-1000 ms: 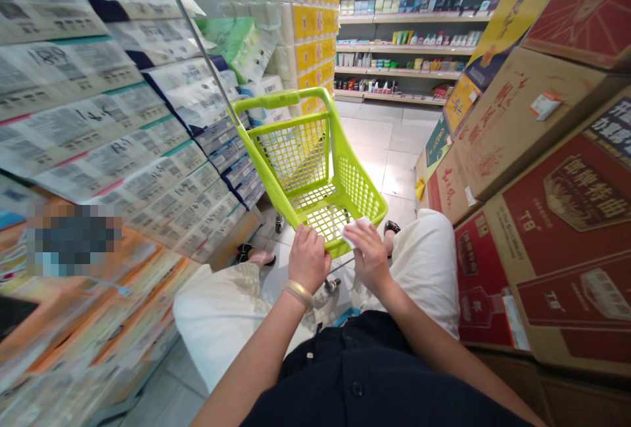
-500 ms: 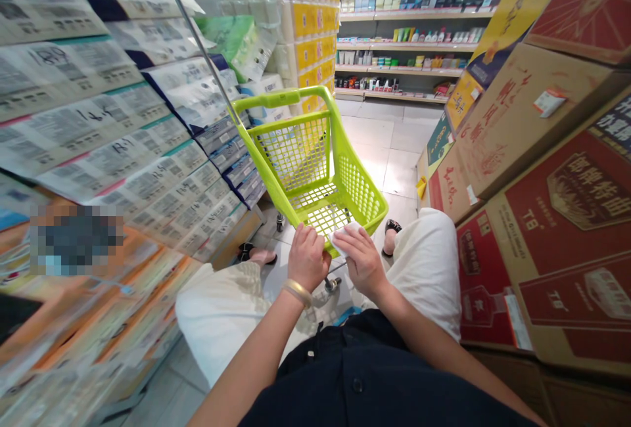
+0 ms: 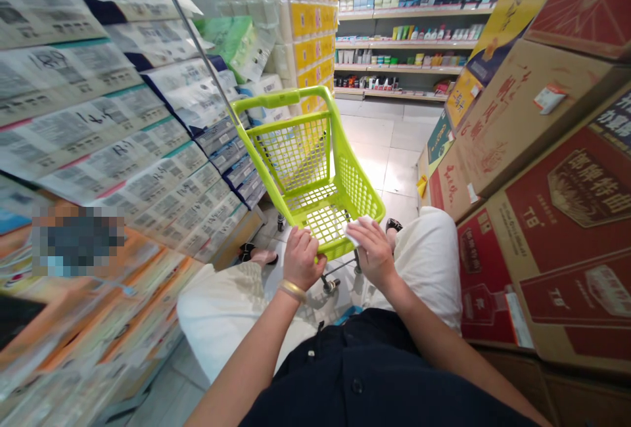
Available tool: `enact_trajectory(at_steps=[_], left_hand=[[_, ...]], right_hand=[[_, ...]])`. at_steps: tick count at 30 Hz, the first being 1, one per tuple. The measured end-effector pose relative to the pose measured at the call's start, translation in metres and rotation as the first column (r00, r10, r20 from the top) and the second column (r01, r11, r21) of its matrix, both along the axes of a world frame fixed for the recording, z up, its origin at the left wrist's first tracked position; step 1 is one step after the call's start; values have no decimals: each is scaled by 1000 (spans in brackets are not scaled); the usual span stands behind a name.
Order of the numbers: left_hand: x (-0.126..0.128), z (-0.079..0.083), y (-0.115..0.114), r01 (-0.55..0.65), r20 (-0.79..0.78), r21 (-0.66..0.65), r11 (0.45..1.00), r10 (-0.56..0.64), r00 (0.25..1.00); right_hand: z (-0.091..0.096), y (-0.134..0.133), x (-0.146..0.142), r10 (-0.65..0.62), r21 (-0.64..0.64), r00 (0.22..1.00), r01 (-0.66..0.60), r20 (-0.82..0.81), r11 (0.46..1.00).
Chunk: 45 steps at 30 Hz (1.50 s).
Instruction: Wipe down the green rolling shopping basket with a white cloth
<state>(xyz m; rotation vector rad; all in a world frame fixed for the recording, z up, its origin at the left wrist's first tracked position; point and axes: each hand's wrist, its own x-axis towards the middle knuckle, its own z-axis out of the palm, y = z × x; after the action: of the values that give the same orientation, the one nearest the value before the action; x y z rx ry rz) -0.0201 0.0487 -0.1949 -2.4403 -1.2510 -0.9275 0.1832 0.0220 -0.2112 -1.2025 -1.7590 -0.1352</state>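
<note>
A small lime-green shopping cart (image 3: 355,174) with a plastic grid basket stands between my knees, its handle on the far side. My left hand (image 3: 302,257), with a gold bangle at the wrist, is closed over the basket's near left corner. At the near right part of the same rim, my right hand (image 3: 373,251) presses a white cloth or tissue (image 3: 351,228) against the plastic, fingers bent over it. Through the grid of the basket floor the ground shows. A metal pole (image 3: 197,43) rises from the cart's left side, near the handle.
Stacked paper-goods packs (image 3: 113,131) line the left side. Printed cartons (image 3: 562,217) are piled close on the right. Farther ahead, shelves (image 3: 414,14) hold bottles and boxes beyond a tiled floor (image 3: 367,128). A cart wheel (image 3: 331,285) sits below my hands.
My right hand has slid right along the near rim with the white cloth, away from my left hand. My left hand keeps its grip; the basket's near end has shifted slightly left.
</note>
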Motion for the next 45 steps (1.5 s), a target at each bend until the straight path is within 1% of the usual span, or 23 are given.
enact_trajectory(at_steps=[2,4,6,9,10,12,15,17,18,21,23,25,28,29,30,31,34,35,37,40,41,43,45], left_hand=[[-1,-1,0,-6,-5,13,1000,6,1000],[-1,-2,1,-15,3,26,1000,15,1000],[0,-3,1,-24,14,26,999,23,1000],[0,-4,2,-20,14,17,1000,20,1000],[0,-4,2,-18,9,16,1000,18,1000],[0,-2,2,-15,-3,17,1000,15,1000],[1,-1,1,-11,-5,37,999,12,1000],[2,0,1,-13,10,53,999,13,1000],[2,-1,1,-16,16,56,998,15,1000],[0,-1,2,-14,10,43,999,13,1000],[-2,-2,2,-8,-3,25,1000,9,1000],[-3,-1,1,-8,-11,8,1000,9,1000],[-1,0,0,-30,-4,-19,999,30,1000],[1,1,-1,-43,2,-27,999,44,999],[2,1,-1,-56,7,-34,998,56,998],[4,2,-1,-63,11,-39,997,63,998],[7,4,0,-44,6,-42,998,44,999],[7,4,1,-32,3,-45,998,32,999],[8,4,1,-19,-2,-59,998,19,1000],[8,3,1,-26,7,-82,996,26,1000],[8,3,1,-34,14,-83,996,35,999],[9,3,0,-46,24,-71,996,48,999],[8,3,0,-43,19,-51,998,44,999]], right_hand=[[-1,6,11,-128,5,990,129,-55,992],[-1,7,11,-177,3,982,178,-72,984],[0,2,0,-113,-4,993,113,-38,994],[2,-6,-18,71,-34,997,-69,43,997],[2,-7,-19,98,-40,994,-96,50,995],[2,-4,-11,63,-42,998,-62,22,997],[0,4,8,-107,-46,991,103,-76,994],[0,4,9,-148,-47,984,144,-99,989],[0,2,5,-125,-46,988,121,-86,992],[3,-6,-16,65,-57,998,-64,8,996],[5,-8,-21,139,-63,990,-137,30,989],[6,-5,-14,93,-50,996,-93,-2,994],[4,2,0,-74,-40,994,71,-82,997],[4,2,0,-99,-42,991,96,-93,995],[4,1,-2,-96,-41,991,93,-92,995],[3,-1,-7,-64,-40,995,61,-76,997],[4,-7,-21,106,-61,994,-106,10,993],[4,-7,-23,132,-69,991,-130,24,989],[4,-5,-17,92,-75,996,-92,4,993],[3,1,-4,-68,-70,995,62,-76,996],[3,1,-4,-90,-71,992,84,-86,994],[3,-3,-12,-54,-71,996,49,-66,996],[4,-9,-25,62,-74,998,-63,-12,995]])
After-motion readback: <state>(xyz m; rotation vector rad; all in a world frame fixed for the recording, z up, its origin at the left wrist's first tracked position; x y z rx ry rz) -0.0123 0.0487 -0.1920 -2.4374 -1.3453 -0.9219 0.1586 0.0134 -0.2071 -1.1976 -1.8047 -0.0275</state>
